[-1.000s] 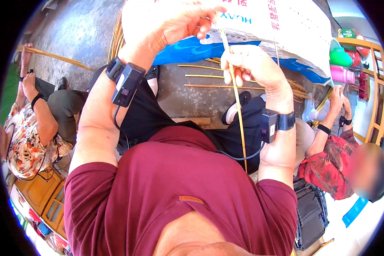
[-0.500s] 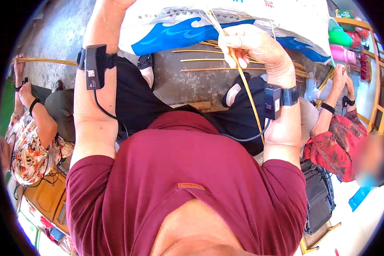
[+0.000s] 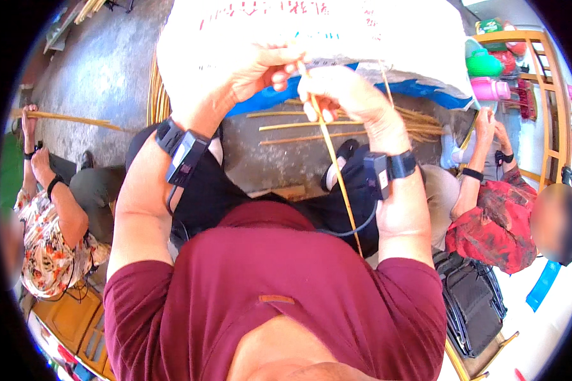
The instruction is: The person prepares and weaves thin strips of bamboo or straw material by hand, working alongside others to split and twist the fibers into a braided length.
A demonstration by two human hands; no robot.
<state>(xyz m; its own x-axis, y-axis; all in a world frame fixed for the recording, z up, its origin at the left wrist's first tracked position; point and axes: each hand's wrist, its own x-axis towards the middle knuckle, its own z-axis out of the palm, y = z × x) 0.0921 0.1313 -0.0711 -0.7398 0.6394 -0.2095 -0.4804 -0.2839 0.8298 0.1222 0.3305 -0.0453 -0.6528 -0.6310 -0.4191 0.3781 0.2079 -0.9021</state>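
Observation:
A thin yellow-brown stalk point(image 3: 337, 162) slants from between my hands down toward my lap. My right hand point(image 3: 342, 92) is closed round it a little below its upper end. Fingertips of my left hand point(image 3: 265, 68) are pinched together at that upper end, close to my right fingers. Behind both hands lies a big white sack point(image 3: 324, 28) with a blue wave print along its near edge. More long stalks point(image 3: 308, 127) lie on the floor beneath it, beyond my feet.
A bundle of stalks point(image 3: 157, 89) leans at the sack's left. Co-workers sit on both sides; the left one holds a stalk bundle point(image 3: 76, 117). At the right are a wooden rack point(image 3: 556, 114), a green container point(image 3: 484, 63), a pink container point(image 3: 489, 89) and a folded black chair point(image 3: 473, 305).
My left hand has come down and inward from the top edge to the stalk's upper end. My right hand has shifted slightly left and down, still holding the stalk.

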